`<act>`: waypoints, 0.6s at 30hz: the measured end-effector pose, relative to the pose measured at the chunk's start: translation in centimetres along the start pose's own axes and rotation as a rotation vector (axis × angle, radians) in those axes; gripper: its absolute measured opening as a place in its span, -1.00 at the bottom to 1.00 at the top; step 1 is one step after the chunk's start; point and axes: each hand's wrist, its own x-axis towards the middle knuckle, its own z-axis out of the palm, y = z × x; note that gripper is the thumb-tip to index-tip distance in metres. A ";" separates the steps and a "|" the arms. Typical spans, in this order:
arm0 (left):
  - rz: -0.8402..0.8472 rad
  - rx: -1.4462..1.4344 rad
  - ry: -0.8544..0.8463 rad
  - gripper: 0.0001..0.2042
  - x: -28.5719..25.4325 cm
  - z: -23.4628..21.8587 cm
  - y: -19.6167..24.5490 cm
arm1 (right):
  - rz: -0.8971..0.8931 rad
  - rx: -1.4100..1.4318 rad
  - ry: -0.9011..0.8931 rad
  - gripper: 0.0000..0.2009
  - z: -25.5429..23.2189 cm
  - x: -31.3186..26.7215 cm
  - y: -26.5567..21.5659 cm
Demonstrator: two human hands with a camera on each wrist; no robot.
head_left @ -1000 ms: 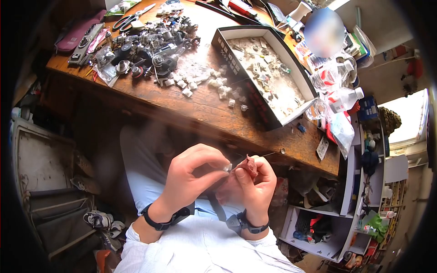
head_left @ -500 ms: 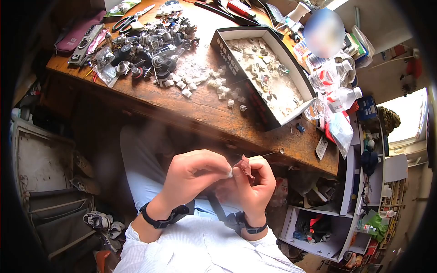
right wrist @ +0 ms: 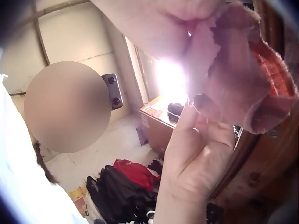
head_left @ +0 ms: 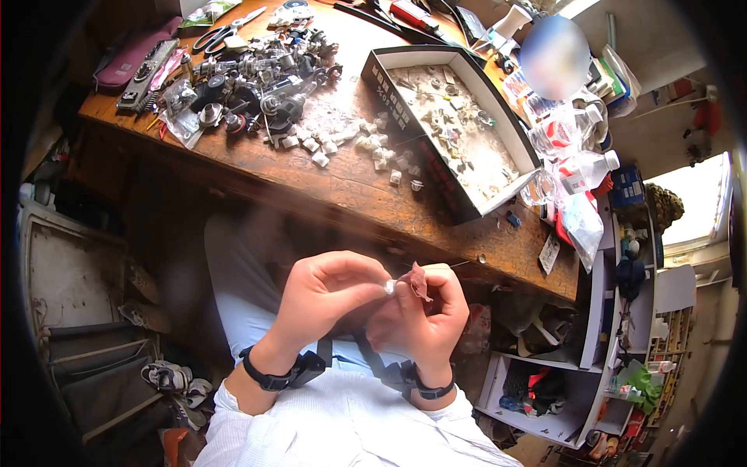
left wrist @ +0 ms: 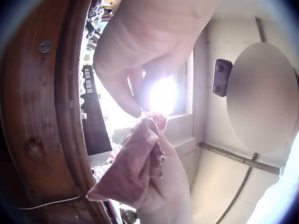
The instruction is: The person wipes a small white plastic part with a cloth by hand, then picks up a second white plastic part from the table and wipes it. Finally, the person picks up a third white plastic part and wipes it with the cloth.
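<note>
In the head view my left hand pinches a small white piece between thumb and fingertips. Just right of it, my right hand grips a folded scrap of reddish-brown sandpaper with the thumb pressed along it. The white piece sits right at the right thumb and the sandpaper's near edge. Worn, ragged edges show on the sandpaper in the left wrist view. Seen from the right wrist, the sandpaper has a redder inner face, and the left fingertips meet its lower edge.
Ahead stands a worn wooden table. On it lie a heap of dark metal parts, several small white pieces, scissors and a black-sided box of small parts. Plastic bottles crowd the right end; a shelf stands below.
The right hand has shifted slightly left with the sandpaper, closer to the left hand. The white piece moved right against the sandpaper, then a little back left; both hands keep their hold.
</note>
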 end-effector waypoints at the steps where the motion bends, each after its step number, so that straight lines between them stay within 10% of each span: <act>1: 0.024 0.028 -0.031 -0.84 0.0 -0.1 -0.3 | -0.036 -0.055 0.005 -0.89 0.0 0.1 0.2; 18: 0.024 0.066 0.023 -0.83 -0.4 1.0 -0.8 | 0.018 -0.025 -0.016 -0.89 0.0 -0.1 -0.3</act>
